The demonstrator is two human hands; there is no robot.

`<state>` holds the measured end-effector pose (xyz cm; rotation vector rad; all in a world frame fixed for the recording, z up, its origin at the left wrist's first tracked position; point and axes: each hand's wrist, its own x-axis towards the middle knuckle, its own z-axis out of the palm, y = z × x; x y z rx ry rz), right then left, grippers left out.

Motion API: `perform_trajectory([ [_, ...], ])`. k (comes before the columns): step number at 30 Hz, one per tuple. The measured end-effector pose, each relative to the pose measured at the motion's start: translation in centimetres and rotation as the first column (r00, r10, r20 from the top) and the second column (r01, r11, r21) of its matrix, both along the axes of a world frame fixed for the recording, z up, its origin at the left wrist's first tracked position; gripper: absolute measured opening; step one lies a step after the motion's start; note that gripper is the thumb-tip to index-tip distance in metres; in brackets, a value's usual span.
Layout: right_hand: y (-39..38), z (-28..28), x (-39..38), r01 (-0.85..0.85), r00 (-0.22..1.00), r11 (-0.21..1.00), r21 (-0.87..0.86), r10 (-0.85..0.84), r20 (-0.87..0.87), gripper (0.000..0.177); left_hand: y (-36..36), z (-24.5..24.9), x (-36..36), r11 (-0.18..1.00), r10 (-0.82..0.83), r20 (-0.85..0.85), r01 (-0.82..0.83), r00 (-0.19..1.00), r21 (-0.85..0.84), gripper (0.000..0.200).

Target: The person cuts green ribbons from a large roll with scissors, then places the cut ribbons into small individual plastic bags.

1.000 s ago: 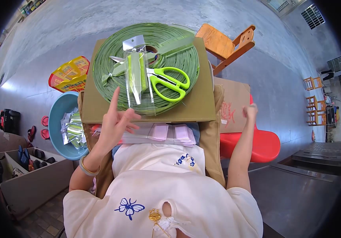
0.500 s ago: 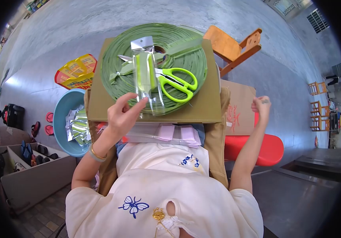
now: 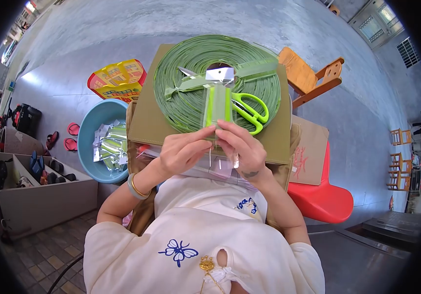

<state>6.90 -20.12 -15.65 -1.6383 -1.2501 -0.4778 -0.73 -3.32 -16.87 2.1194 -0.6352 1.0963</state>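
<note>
A clear plastic bag [image 3: 220, 74] with a white hanging tab at its top holds a folded green strip [image 3: 218, 103]. My left hand [image 3: 185, 151] pinches the lower left of this bag with thumb and forefinger. Against its lower right, the fingers of my right hand [image 3: 245, 152] are closed too, and the two sets of fingertips nearly meet. Clear film hangs down below them. Behind the bag lies a large roll of green ribbon [image 3: 176, 61], its loose end knotted. Green-handled scissors [image 3: 259, 104] rest on the roll, partly covered by the bag.
An olive box [image 3: 144, 110] supports the roll. On the left stand a blue basin [image 3: 87, 147] of filled packets, a yellow-and-red bag [image 3: 120, 81] and a shoe rack [image 3: 49, 196]. To the right are a wooden chair [image 3: 298, 68] and a red chair [image 3: 323, 201] with cardboard [image 3: 311, 152].
My right hand has come in from the far right and closed on the bag's lower end beside my left hand. The bag now stands straighter, and the view has shifted slightly.
</note>
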Motion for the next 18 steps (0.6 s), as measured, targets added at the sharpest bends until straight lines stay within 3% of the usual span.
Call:
perform_trajectory([
  [5, -0.5, -1.0, 0.2, 0.022, 1.000, 0.996, 0.083, -0.021, -0.017, 0.021, -0.9, 0.8, 0.4, 0.996, 0.082, -0.061, -0.080, 0.995, 0.029, 0.030],
  [9, -0.9, -1.6, -0.3, 0.023, 0.994, 0.990, 0.136, -0.008, -0.108, 0.020, -1.0, 0.2, 1.4, 0.994, 0.004, 0.059, -0.011, 0.998, 0.108, 0.029],
  [18, -1.8, -2.0, -0.9, 0.047, 0.998, 0.992, 0.117, -0.043, -0.035, 0.020, -1.3, 0.1, 0.7, 0.992, -0.066, -0.023, 0.068, 0.998, 0.108, 0.025],
])
